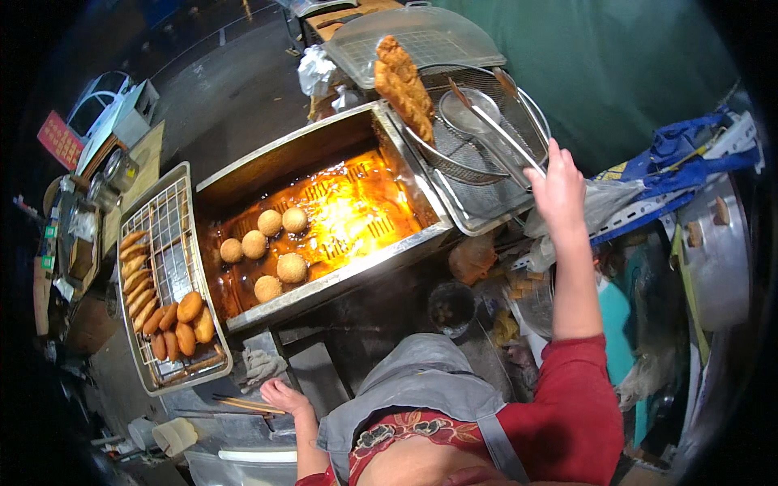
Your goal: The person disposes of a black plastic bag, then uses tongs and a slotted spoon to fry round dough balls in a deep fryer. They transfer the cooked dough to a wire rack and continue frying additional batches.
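Several round golden balls [292, 268] float at the left of the hot oil [346, 206] in a rectangular metal fryer [340, 279]. My right hand [560, 191] is closed on the handle of metal tongs [501, 130], whose brown tips reach over a round wire basket [462, 173]. A strainer [471, 110] lies in that basket, and long fried dough pieces [404, 88] stand against its left side. My left hand [284, 396] is at the near ends of wooden chopsticks [246, 404], beside a grey cloth [261, 367]; whether it grips them is unclear.
A tray with a wire rack [193, 243] left of the fryer holds several fried pastries [186, 339]. Under the basket is another metal tray [474, 229]. A dark container [452, 308] stands below the fryer's near edge. Glass jars [120, 170] and a red sign [59, 140] are farther left.
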### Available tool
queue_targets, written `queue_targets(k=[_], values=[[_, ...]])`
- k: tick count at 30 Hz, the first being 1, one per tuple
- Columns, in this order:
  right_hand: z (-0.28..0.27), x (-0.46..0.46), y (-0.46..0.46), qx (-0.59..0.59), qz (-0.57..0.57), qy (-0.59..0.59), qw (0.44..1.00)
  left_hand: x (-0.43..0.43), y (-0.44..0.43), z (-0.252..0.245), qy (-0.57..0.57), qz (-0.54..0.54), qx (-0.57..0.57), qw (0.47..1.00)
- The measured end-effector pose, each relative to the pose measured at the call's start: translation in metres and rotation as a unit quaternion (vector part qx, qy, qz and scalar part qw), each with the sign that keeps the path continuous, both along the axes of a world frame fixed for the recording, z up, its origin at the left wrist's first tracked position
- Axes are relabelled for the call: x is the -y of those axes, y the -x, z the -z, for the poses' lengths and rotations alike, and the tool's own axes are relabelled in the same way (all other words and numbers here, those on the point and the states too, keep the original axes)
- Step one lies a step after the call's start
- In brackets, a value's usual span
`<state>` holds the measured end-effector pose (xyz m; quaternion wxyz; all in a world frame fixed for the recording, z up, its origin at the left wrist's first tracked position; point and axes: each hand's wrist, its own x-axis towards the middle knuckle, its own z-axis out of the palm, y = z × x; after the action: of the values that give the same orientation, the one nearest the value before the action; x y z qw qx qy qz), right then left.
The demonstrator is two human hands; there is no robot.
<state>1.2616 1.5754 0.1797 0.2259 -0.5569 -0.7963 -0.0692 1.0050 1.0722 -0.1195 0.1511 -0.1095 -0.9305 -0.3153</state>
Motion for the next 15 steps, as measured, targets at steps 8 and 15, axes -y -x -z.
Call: queue_targets(k=[8,15], values=[[-0.029,-0.071,-0.007,0.166,0.014,0.197,0.966,0.0,0.002,0.002,0.012,0.015,-0.023,1.0],[-0.032,-0.053,0.013,0.159,-0.076,0.188,0.966,-0.002,0.0,-0.001,0.01,0.012,-0.021,1.0]])
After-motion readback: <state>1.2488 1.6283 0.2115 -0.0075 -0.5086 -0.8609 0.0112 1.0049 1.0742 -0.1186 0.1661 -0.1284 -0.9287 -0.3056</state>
